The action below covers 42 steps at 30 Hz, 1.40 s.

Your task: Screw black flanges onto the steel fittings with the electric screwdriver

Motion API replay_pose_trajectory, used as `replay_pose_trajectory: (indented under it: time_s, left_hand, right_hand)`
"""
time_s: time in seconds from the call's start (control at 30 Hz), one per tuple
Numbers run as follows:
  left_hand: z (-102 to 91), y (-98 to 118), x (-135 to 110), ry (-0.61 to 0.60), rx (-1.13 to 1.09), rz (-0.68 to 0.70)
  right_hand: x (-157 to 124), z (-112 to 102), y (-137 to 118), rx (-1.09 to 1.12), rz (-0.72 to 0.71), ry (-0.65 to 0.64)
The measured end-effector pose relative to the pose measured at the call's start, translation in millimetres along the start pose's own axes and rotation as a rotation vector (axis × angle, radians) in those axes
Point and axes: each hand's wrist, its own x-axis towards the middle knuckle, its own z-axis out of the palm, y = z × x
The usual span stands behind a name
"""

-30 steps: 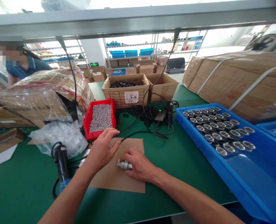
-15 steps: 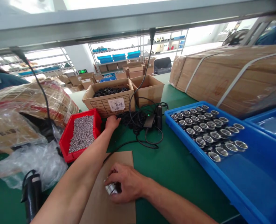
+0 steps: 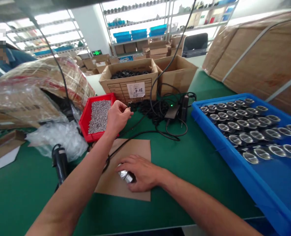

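My left hand (image 3: 119, 117) is raised beside the red bin (image 3: 83, 126). Its thumb and fingers pinch a small dark part (image 3: 130, 104), whose exact shape I cannot make out. A loose pile of black parts (image 3: 149, 108) lies just to the right of it. My right hand (image 3: 143, 172) is closed around a shiny metal fitting (image 3: 126, 176) on the cardboard sheet (image 3: 140, 195); the palm hides its right side. Small silver metal pieces (image 3: 100, 115) fill the red bin.
Rows of round, clear-faced metal parts (image 3: 243, 124) stand in a blue tray (image 3: 224, 152). A black power driver (image 3: 183, 109) with cables and an adapter lies mid-table, another black tool (image 3: 60, 162) at left. Behind stand cardboard boxes (image 3: 145, 88). A person (image 3: 12, 55) is at far left.
My left hand has come away from the black pile toward the red bin, now with a small dark part pinched in it. My right hand still grips the metal fitting. The camera view has shifted.
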Motion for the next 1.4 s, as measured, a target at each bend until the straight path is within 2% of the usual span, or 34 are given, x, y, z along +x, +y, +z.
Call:
replay_pose_trajectory:
  time_s: [0.07,0.1,0.17,0.23,0.33,0.43,0.57,0.7,1.23,1.4]
  left_hand:
    - [-32.3,2,-46,-0.017,-0.194,0.054]
    - [-47.3,0,-69,-0.013,-0.223,0.053]
    - [-72.7,-10,-115,0.012,-0.163,0.056]
    - [-89.3,-26,-153,0.038,-0.045,0.133]
    - [-96.8,-51,-192,0.008,0.096,0.295]
    - [-92.0,-63,-214,-0.08,0.174,0.392]
    - [-85.6,-65,-222,-0.184,0.183,0.458]
    - [-84.9,-63,-219,-0.216,0.146,0.435]
    - [-79.7,-68,-213,-0.218,0.049,0.126]
    - [-81.7,-70,-213,-0.24,-0.009,0.085]
  right_hand:
    - [3,2,0,0.031,0.01,0.002]
    - [4,3,0,0.043,0.018,0.014]
    - [7,7,-1,0.051,0.051,0.053]
    - [9,11,-3,0.042,0.1,0.11]
    - [11,16,-4,0.022,0.128,0.182]
    - [11,21,-5,0.006,0.099,0.219]
    - [10,24,-5,-0.008,0.057,0.239]
    - [10,24,-4,-0.013,0.032,0.231]
    - [9,25,0,-0.08,0.116,0.196]
    - [12,27,0,-0.091,0.125,0.201]
